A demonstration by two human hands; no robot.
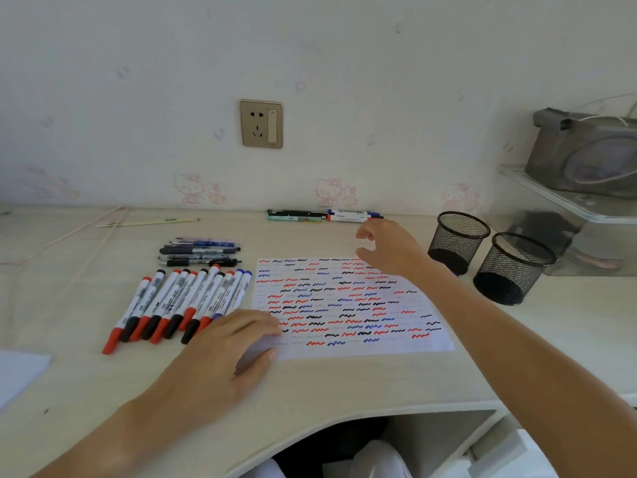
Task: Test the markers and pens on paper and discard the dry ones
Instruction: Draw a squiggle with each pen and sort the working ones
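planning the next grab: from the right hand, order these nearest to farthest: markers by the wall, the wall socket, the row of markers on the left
1. markers by the wall: just beyond the right hand, at the desk's back edge.
2. row of markers: across the paper, to the left.
3. wall socket: up on the wall; roughly as far as the row, hard to call.

Matt pale wood-look desk (103,374), black wire-mesh metal cups (458,241) — glossy plastic markers (179,301), white paper (344,305)

Wall socket (261,123), ruler (144,222)
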